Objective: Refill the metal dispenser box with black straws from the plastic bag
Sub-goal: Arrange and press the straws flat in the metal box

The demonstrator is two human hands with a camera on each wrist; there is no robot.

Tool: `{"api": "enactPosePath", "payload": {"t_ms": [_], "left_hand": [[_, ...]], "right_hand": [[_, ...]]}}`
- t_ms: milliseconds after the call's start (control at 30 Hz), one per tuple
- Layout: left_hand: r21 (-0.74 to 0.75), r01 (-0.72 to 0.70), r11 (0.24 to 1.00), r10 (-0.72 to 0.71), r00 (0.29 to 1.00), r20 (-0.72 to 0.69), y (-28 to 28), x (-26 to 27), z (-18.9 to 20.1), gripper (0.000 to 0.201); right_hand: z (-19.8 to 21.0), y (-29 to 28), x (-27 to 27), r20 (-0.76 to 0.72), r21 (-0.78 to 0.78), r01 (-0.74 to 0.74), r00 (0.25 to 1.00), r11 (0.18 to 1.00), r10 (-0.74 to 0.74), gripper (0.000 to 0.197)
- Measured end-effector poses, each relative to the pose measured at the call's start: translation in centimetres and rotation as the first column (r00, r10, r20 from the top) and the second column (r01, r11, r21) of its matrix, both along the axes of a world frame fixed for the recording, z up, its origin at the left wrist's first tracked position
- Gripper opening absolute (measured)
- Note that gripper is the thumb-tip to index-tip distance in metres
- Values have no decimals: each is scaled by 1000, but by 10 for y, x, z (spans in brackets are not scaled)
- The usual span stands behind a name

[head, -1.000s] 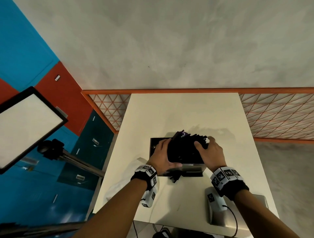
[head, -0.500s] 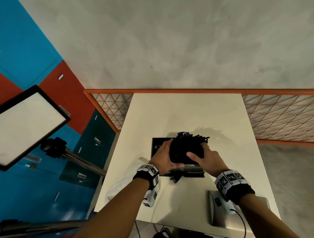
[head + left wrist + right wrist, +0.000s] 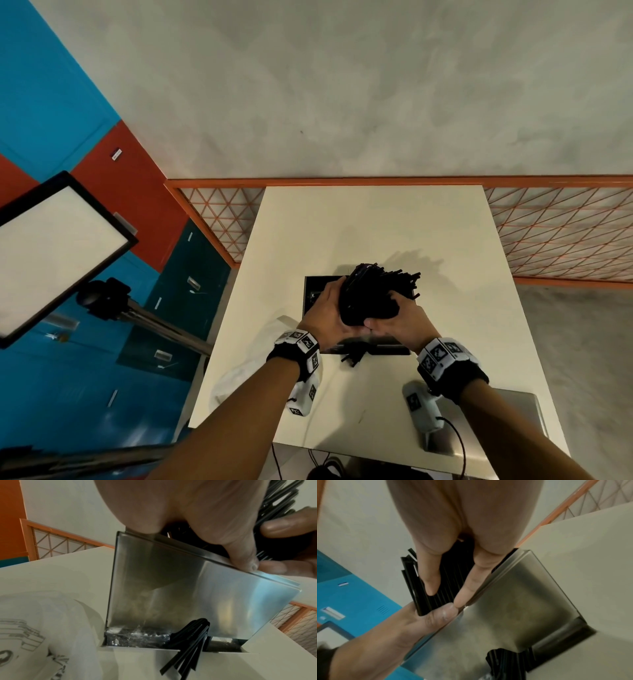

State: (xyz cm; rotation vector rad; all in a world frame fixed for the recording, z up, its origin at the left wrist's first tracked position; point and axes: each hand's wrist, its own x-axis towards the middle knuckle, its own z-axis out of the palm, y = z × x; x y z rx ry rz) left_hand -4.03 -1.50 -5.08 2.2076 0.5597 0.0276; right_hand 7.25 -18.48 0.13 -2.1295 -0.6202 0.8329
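Note:
A thick bundle of black straws (image 3: 373,298) is held over the open top of the metal dispenser box (image 3: 313,294) in the middle of the table. My left hand (image 3: 327,310) grips its left side and my right hand (image 3: 399,320) cups its near right side. The far straw ends fan out to the right. In the right wrist view two fingers (image 3: 431,577) lie along the bundle (image 3: 447,586) and the left thumb (image 3: 440,614) meets them at the box rim (image 3: 513,608). A few straws (image 3: 187,650) stick out of the box's front slot (image 3: 137,637).
A crumpled plastic bag (image 3: 239,377) lies at the table's left edge, beside the box (image 3: 188,588). A flat metal lid (image 3: 507,418) lies at the near right corner. The white table (image 3: 376,222) stands against an orange mesh rail (image 3: 548,233). A lamp panel on a stand (image 3: 51,253) is at left.
Both hands have closed in on the bundle. The right hand slid from the bundle's right end to its near side, and the bundle rose and tilted, its far ends fanning right.

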Motion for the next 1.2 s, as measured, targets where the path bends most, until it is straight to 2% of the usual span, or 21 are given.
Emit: {"api": "enactPosePath", "payload": {"t_ms": [67, 167, 267, 400, 500, 533, 667, 800, 867, 1000, 1133, 1200], "left_hand": [[2, 8, 1000, -8, 1000, 10, 0, 0, 0, 123], [-16, 5, 1000, -5, 1000, 20, 1, 0, 0, 122], [-16, 13, 1000, -13, 1000, 22, 2, -2, 3, 117], [-30, -10, 999, 11, 999, 38, 6, 6, -4, 113], [-8, 17, 1000, -17, 1000, 17, 8, 8, -7, 111], [-4, 15, 1000, -15, 1000, 26, 6, 7, -5, 109], [6, 15, 1000, -15, 995, 101, 2, 6, 1, 100], [-17, 21, 1000, -18, 987, 157, -1, 2, 11, 92], [-22, 3, 1000, 0, 986, 169, -2, 1, 12, 95], [-18, 0, 1000, 3, 986, 168, -1, 1, 10, 104], [-24, -30, 999, 33, 989, 143, -2, -1, 9, 96], [-50, -72, 996, 77, 991, 111, -1, -1, 7, 87]], "right_hand": [[-1, 3, -1, 3, 27, -3, 1000, 1000, 3, 51], [3, 5, -1, 34, 61, -31, 999, 998, 29, 25], [8, 5, 1, -65, 145, 36, 998, 989, -27, 15], [19, 6, 3, -247, 257, 188, 961, 948, -124, 19], [22, 11, 5, -344, 256, 272, 923, 928, -175, 17], [20, 14, 4, -330, 245, 273, 926, 930, -185, 16], [8, 24, -7, -86, 74, 120, 990, 990, -113, 20], [8, 30, -26, 178, -94, 43, 984, 995, -26, 39], [10, 31, -31, 188, -68, 83, 980, 994, -69, 39], [15, 36, -37, 49, 31, 206, 977, 978, -207, 34], [20, 33, -34, -19, 38, 82, 996, 996, -82, 37], [18, 25, -30, -47, 55, 50, 998, 997, -48, 45]]}}
